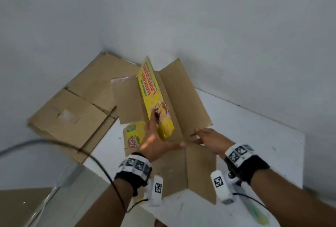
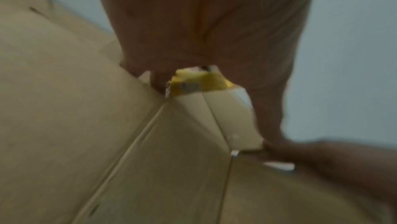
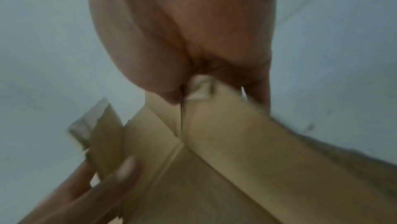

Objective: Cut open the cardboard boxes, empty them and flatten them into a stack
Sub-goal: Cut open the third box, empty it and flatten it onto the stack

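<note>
At frame centre, on the white surface (image 1: 254, 117), a left hand (image 1: 154, 141) presses straight fingers on the half-collapsed yellow Teh Gelas carton (image 1: 154, 96) while the right hand (image 1: 211, 139) pinches a flap edge; the raised panel could spring back or slide toward the flattened stack (image 1: 72, 114) at left

Both forearms are bare, each wrist wrapped in a black strap (image 1: 254, 167) topped with a white band of square black-and-white markers (image 1: 135, 165). Just below each strap sits a white camera pod (image 1: 221, 186) bearing one such marker, and thin black cables (image 1: 112, 181) trail from the pods.
</note>
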Tool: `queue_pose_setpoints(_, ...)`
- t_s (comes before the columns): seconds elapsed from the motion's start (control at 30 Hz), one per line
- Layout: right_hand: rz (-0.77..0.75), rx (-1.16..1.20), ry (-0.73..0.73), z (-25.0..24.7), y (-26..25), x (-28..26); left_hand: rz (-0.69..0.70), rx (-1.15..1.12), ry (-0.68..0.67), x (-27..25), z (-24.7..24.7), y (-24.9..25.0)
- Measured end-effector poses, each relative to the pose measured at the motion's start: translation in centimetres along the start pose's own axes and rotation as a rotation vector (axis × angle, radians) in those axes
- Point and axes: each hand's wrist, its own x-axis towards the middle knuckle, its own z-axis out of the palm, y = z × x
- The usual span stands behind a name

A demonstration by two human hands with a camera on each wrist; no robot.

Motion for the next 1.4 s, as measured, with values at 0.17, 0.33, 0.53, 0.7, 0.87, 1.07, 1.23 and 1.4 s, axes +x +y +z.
queue_pose_setpoints(0.17, 0.078, 0.164, 0.289, 2.4, 3.7, 1.8, -0.025, 0.03, 0.292, 0.6, 2.3, -3.1)
queue_pose_setpoints(0.33, -0.204, -0.235, 0.75, -1.7, 1.0, 2.2, -0.266, 0.045, 0.314, 2.8, -0.2, -5.8)
queue_pose_setpoints(0.53, -0.468, -1.148, -0.011, 0.7, -4.5, 12.0, -0.107, 0.623, 0.334, 5.4, -3.2, -8.3)
queue_pose_setpoints(0.7, -0.33, -1.213, -0.022, 3.6, -3.4, 21.1, -0.447, 0.636, 0.325, 1.0, 2.0, -13.0)
queue_pose_setpoints(0.87, -0.442, -1.259, 0.115, 5.1, -0.2, 24.8, -0.641, 0.676, 0.032, -0.1, 4.7, -18.6)
queue_pose_setpoints(1.07, -0.411, -1.237, 0.141, 4.8, -0.9, 23.5, -0.571, 0.645, 0.027, -1.0, 3.8, -17.6)
queue_pose_setpoints(1.23, -0.378, -1.129, 0.204, 4.8, 6.1, 19.0, -0.606, 0.605, 0.059, -7.6, 5.0, -18.5)
queue_pose_setpoints(1.4, -0.362, -1.078, 0.216, 5.0, 8.8, 18.8, -0.578, 0.617, 0.033, -8.7, 6.1, -20.5)
